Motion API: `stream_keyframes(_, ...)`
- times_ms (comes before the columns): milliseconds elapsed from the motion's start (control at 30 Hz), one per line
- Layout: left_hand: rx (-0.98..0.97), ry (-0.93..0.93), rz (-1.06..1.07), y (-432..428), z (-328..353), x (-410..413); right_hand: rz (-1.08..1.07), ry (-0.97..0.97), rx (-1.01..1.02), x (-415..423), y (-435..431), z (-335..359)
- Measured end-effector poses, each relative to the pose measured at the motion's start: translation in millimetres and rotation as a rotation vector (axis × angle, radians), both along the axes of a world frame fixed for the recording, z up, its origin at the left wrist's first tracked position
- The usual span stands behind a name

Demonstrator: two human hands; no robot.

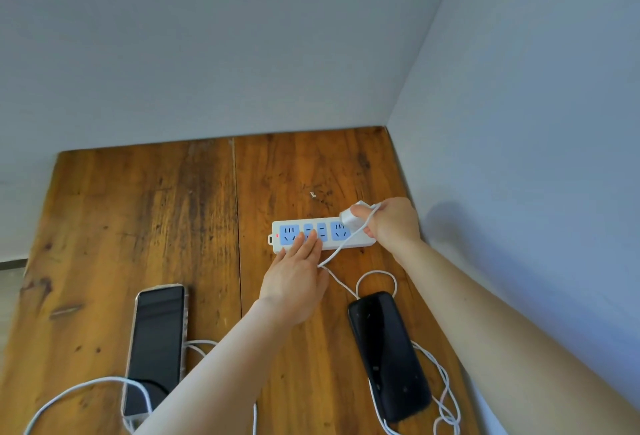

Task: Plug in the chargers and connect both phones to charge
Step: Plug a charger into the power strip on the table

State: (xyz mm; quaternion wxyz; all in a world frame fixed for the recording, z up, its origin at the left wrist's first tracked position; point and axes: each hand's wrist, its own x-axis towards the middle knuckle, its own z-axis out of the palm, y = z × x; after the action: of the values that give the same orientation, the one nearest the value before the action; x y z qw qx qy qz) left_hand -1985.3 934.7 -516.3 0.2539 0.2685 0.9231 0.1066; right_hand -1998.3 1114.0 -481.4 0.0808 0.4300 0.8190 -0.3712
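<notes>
A white power strip (360, 242) with blue sockets lies on the wooden table (138, 212) near the right wall. My left hand (296, 278) rests flat on its front edge, fingers spread over the middle sockets. My right hand (393, 223) grips a white charger plug (353, 218) held at the strip's right end, tilted. Its white cable (337, 251) runs down to the black phone (389, 355) lying at the right. A second phone (157, 341) with a light case lies at the left, with another white cable (79, 391) looping around its lower end.
Grey walls close in behind and on the right, meeting at the table's far right corner. The table's left edge drops off beside the left phone. Loose cable loops (445, 396) lie right of the black phone.
</notes>
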Motion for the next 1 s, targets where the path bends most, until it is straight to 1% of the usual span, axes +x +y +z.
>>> stream_keyframes(67, 0.035, -0.023, 0.031, 0.0, -2.1, 1.5, 0.039, -0.033, 0.025, -2.4, -0.2, 2.0)
stream_keyframes(200, 0.07, -0.038, 0.057, -0.6, -4.8, -0.2, 0.127, -0.033, 0.066, -5.8, -4.1, 5.9)
stream_keyframes(300, 0.08, -0.051, 0.058, -1.6, -3.7, -2.6, 0.183, -0.008, 0.093, -7.8, -10.8, 7.8)
stream_keyframes(433, 0.097, -0.075, 0.075, -1.7, 0.4, -1.8, 0.295, 0.026, 0.187, -8.5, -19.6, 9.8)
stream_keyframes(533, 0.096, -0.084, 0.073, -1.2, 3.1, -2.1, 0.365, 0.035, 0.198, -6.4, -22.5, 7.6)
stream_keyframes(733, 0.098, -0.078, 0.079, -1.4, 4.7, -1.5, 0.376, 0.004, 0.218, -3.7, -21.3, 7.1)
stream_keyframes(900, 0.101, -0.073, 0.088, -1.0, 3.1, -1.7, 0.359, 0.031, 0.251, -5.9, -25.0, 7.9)
stream_keyframes(1000, 0.106, -0.077, 0.086, -1.6, 2.6, -1.5, 0.395, 0.041, 0.301, -3.4, -33.0, 3.9)
